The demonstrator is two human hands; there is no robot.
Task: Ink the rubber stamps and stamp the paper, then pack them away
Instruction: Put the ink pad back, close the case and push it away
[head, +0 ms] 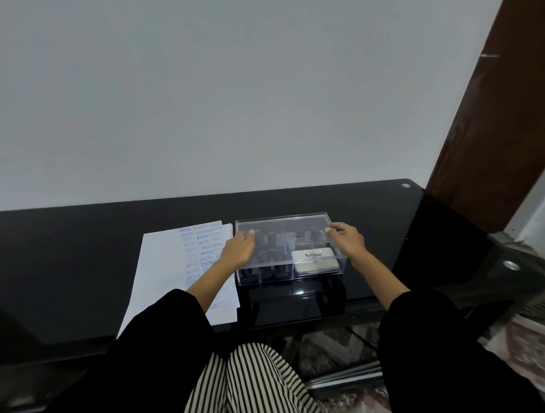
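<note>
Head view, seated person at a black table (78, 246).

- Left fingers (248, 234): curled together over the left edge of the lid (283, 220), tips on its top surface. Left hand (237, 250) lies against the left wall of the clear box (293, 282).
- Right fingers (333, 229): bent, thumb and forefinger close together and pinching the lid's right edge near its far corner. Right hand (348, 241) sits just beside the box's right wall.
- Lid: transparent, lying flat on top of the box. Whether it is fully seated, cannot tell.
- Inside the box, left compartments: dark-handled rubber stamps (271, 238) standing upright, more of them in the far right compartment. Exact count unclear through the plastic.
- Inside the box, near right compartment: white ink pad (314, 255) marked "Artline", with a second white case (317, 267) just in front of it.
- Left of the box, touching or nearly touching its base: white paper (161, 264), several sheets overlapped, the part nearest the box covered in rows of blue stamped words. Left forearm crosses over it.
- Near side of the box: black sleeves (168, 326) and striped trousers (252, 385).
- Behind the box: plain pale wall (238, 81). Far right of the box: brown wooden post (499, 121).
</note>
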